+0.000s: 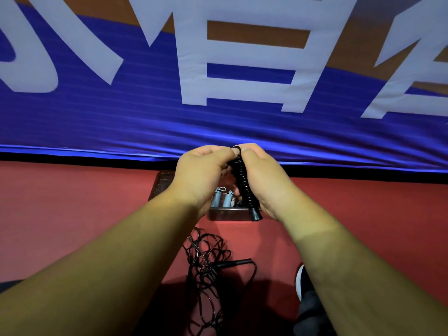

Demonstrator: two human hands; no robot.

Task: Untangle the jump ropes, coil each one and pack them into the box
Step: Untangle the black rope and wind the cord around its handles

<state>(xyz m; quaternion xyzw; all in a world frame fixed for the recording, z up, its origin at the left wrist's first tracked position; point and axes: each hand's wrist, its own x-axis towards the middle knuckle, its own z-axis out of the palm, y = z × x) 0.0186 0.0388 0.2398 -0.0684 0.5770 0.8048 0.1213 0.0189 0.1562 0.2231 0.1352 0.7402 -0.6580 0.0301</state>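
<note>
Both hands hold a black jump rope bundle, wound tightly round its handles, upright above the box. My left hand and my right hand pinch its top end, where a small loop of rope shows. The dark brown box stands on the red floor under my hands, largely hidden by them. Inside it lie two coiled pale grey ropes. A tangle of black rope with a black handle lies loose on the floor between my forearms, nearer to me than the box.
A big blue banner with white characters hangs as a wall just behind the box. The red floor stretches left and right. A shoe with a white sole shows at the lower right beside my right forearm.
</note>
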